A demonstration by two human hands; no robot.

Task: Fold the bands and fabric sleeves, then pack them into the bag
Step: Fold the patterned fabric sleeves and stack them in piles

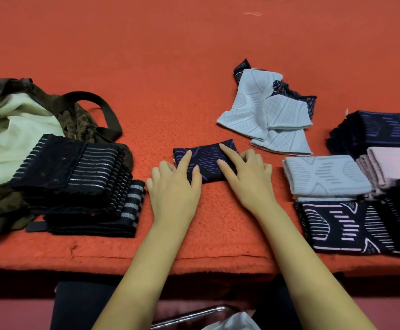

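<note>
At the left of the frame the camouflage bag [80, 122] lies open, showing pale lining (a stack of black striped bands [75, 177] rests against its front). At centre the left hand [174, 184] and right hand [246, 177] press straight fingers flat on a folded navy sleeve [208, 158], gripping nothing

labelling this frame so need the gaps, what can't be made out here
Head view, all three:
1. Camouflage fabric bag: contents hidden by its cream lining, left edge cuts it.
2. Dark folded sleeve stacks, right: cut by the frame edge, count unclear.
3. Small dark patterned sleeve: near edge covered by left hand and right hand.
</note>
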